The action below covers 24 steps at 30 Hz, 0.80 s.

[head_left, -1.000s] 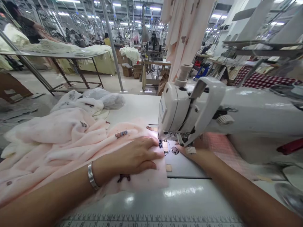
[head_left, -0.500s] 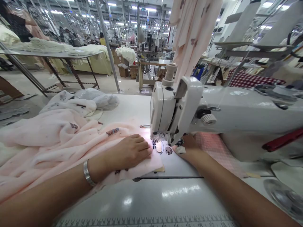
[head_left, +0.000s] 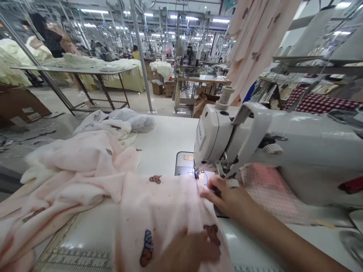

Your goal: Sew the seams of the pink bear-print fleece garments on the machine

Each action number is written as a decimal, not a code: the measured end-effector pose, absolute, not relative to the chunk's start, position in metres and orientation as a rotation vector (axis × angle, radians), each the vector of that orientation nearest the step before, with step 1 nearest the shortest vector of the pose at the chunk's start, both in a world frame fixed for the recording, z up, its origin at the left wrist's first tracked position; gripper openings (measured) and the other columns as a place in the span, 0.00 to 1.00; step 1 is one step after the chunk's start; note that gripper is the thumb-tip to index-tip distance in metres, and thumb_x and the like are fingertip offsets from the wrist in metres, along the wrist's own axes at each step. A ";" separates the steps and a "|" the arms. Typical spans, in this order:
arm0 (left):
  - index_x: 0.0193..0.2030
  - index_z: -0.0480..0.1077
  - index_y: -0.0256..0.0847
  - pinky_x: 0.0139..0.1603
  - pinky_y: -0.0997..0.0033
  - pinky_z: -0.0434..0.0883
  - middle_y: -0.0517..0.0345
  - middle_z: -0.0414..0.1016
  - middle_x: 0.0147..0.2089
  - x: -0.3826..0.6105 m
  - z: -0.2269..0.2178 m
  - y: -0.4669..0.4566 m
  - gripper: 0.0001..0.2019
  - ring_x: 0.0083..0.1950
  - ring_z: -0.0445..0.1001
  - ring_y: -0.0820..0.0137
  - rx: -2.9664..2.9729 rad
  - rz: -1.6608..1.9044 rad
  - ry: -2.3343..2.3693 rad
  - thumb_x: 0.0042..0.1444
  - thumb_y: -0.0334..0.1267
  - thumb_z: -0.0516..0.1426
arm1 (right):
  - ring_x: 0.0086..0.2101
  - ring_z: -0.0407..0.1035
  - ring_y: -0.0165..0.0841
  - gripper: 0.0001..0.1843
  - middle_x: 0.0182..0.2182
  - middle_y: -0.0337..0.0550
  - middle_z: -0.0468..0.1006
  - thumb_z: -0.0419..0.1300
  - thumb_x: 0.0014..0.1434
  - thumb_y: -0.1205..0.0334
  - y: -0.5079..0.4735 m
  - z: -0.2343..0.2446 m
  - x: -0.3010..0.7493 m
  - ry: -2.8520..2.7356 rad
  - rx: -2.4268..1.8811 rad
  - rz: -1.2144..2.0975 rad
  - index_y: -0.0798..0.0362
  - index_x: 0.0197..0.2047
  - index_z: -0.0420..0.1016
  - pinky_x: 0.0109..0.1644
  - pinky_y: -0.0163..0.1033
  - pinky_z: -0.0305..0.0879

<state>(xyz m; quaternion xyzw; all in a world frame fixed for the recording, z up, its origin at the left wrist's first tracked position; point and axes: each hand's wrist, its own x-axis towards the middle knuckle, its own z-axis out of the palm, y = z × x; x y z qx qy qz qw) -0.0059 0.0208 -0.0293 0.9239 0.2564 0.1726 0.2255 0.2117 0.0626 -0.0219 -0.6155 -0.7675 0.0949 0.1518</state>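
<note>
Soft pink fabric [head_left: 167, 200] with printed brown bears lies flat in front of the sewing machine [head_left: 215, 132], its far edge by the presser foot [head_left: 196, 173]. My right hand [head_left: 224, 194] is just right of the needle area, thumb and forefinger pinching the fabric's edge there. My left hand [head_left: 188, 251] rests on the near part of the fabric, low in the view. It is smeared by motion and its fingers are not clear. A small bobbin-cover plate [head_left: 184, 164] shows left of the machine head.
More bunched pink fabric [head_left: 82, 155] is heaped on the left of the table. Under it, a clear ruler [head_left: 76, 257] runs along the front edge. Pink checked cloth [head_left: 272, 192] lies below the machine arm. Behind stands a table of cream cloth [head_left: 93, 64], with a person [head_left: 47, 36] beside it.
My left hand has moved from beside the needle toward me, and the pink fabric has turned and been drawn to the front. My right hand has come out to the fabric's edge. The view has shifted left.
</note>
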 end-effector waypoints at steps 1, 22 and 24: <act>0.53 0.63 0.49 0.63 0.61 0.59 0.61 0.74 0.48 0.002 -0.026 0.033 0.15 0.50 0.71 0.70 2.552 0.492 0.740 0.61 0.33 0.47 | 0.22 0.67 0.28 0.12 0.20 0.31 0.72 0.58 0.56 0.53 0.063 -0.023 0.213 -2.199 -1.748 0.304 0.50 0.26 0.66 0.26 0.32 0.62; 0.56 0.60 0.39 0.65 0.54 0.53 0.50 0.62 0.61 -0.001 -0.033 0.090 0.16 0.62 0.59 0.61 2.744 0.465 0.733 0.62 0.39 0.49 | 0.60 0.52 0.42 0.30 0.63 0.51 0.52 0.45 0.64 0.52 0.028 -0.046 0.221 -2.638 -1.624 -0.018 0.56 0.65 0.49 0.58 0.57 0.59; 0.56 0.60 0.38 0.65 0.54 0.53 0.49 0.61 0.61 -0.001 -0.033 0.092 0.16 0.62 0.59 0.61 2.748 0.460 0.731 0.63 0.39 0.48 | 0.61 0.50 0.42 0.30 0.63 0.50 0.51 0.43 0.65 0.50 0.029 -0.042 0.222 -2.664 -1.687 0.049 0.54 0.65 0.48 0.58 0.60 0.57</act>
